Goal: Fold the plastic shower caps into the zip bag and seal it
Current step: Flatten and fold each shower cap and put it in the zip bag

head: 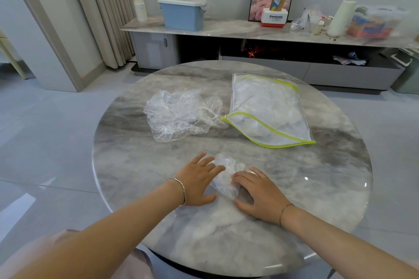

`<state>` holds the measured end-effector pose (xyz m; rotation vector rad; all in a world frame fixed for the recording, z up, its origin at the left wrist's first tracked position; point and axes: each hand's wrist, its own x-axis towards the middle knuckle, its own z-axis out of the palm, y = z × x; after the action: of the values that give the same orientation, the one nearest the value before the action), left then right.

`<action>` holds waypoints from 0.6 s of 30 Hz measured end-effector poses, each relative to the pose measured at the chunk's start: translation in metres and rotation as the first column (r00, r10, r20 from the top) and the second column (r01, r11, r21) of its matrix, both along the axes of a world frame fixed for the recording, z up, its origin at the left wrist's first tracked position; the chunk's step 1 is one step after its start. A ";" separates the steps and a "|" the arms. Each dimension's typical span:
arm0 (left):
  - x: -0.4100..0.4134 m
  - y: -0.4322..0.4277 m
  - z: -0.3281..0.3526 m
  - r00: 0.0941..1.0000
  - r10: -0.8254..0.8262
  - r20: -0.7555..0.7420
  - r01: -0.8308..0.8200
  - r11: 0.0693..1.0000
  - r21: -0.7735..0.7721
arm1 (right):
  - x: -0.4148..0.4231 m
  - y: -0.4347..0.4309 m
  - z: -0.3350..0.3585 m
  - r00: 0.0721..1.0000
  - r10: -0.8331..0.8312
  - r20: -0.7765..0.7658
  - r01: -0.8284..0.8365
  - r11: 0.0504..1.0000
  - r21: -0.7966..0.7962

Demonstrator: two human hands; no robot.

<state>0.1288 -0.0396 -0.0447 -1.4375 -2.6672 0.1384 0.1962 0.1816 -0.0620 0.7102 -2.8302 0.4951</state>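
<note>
The shower cap (226, 176) I am working on lies near my edge of the table (118, 165), pressed into a small crumpled wedge between my two hands. My left hand (197, 181) lies flat with straight fingers on its left side. My right hand (260, 192) lies flat on its right side, fingertips on the plastic; neither hand curls round anything. I judge this to be the folding step: squeezing air out and flattening one cap before it goes in.

Next I would have to pinch the wedge so it does not spring open, then carry it forward and right to the zip bag (269, 111). The bag lies past my right hand, its green-edged mouth gaping toward me and already bulging with caps (so the slot may be tight). One hand will likely need to hold the mouth open. The seal comes last, since the loose pile of caps (176, 115) waits just left of the bag, touching its corner.

Bare marble lies between my hands and the bag, giving room to slide. The cap sits well in from the round rim, though light plastic could skid.
</note>
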 end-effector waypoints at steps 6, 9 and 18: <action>0.001 0.007 0.004 0.982 0.064 0.175 -0.107 0.962 0.250 | -0.006 -0.003 -0.003 0.991 -0.133 0.002 0.130 0.968 -0.217; 0.001 0.012 0.005 0.918 0.229 0.324 -0.310 0.924 0.225 | -0.007 -0.004 -0.004 0.964 -0.254 0.079 0.265 0.887 -0.379; 0.007 0.021 0.005 0.830 0.331 0.448 -0.456 0.866 0.204 | -0.009 -0.007 -0.004 0.848 -0.351 0.398 0.517 0.716 -0.469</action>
<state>0.1359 -0.0185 -0.0398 -0.8680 -3.1002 -0.5778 0.1871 0.1746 -0.0655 -0.1731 -2.7053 1.3452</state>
